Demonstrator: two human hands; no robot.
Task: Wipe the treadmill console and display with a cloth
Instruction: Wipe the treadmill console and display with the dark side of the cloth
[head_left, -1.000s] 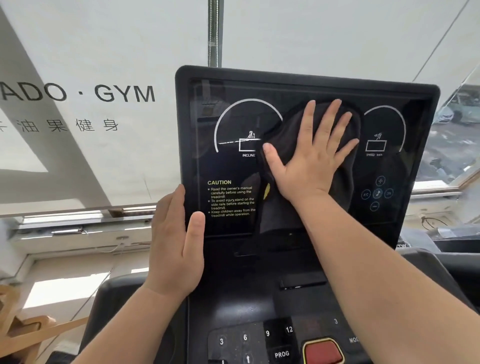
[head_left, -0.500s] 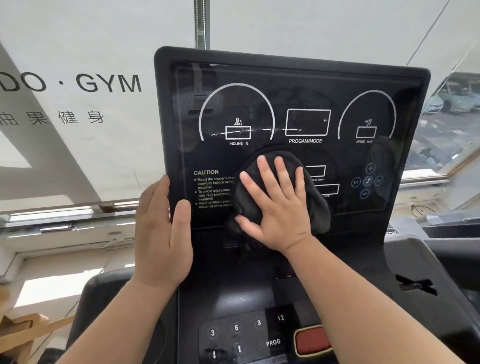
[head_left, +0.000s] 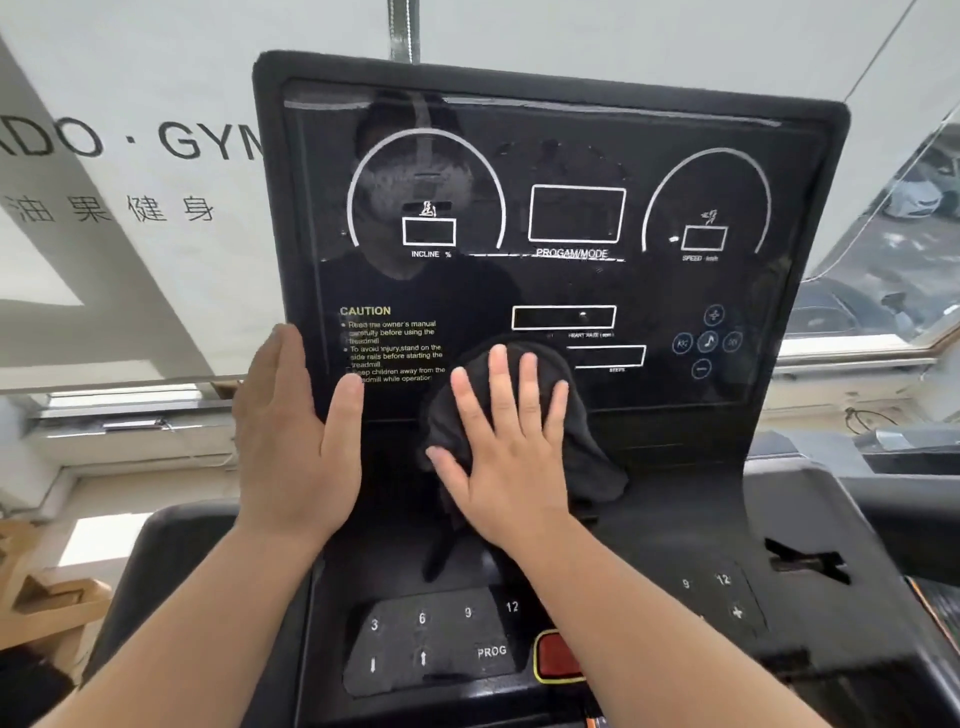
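Fingers (head_left: 497, 387) of my right hand (head_left: 511, 470) are spread flat, pressing the dark cloth (head_left: 589, 460) against the lower edge of the display (head_left: 571, 156); smudges show up top, so I judge it part-wiped and the console keypad (head_left: 431, 642) unwiped.

A white banner (head_left: 156, 78) fills the upper left and carries on across the top. It bears dark lettering ending in "GYM" (head_left: 208, 140), a row of Chinese characters (head_left: 109, 208) below that, and a broad grey diagonal band (head_left: 104, 291). A metal pole (head_left: 402, 28) hangs upright at the top centre. On the right a window (head_left: 883, 291) looks down on parked cars (head_left: 914, 200) (daylight comes through it). Its pale sill (head_left: 852, 353) runs under the glass, and a thin dark cable (head_left: 867, 418) loops just below. Under the banner on the left lies a white ledge (head_left: 130, 447). Wooden pieces (head_left: 47, 608) sit in the lower left corner, near a bright patch of light (head_left: 98, 540).
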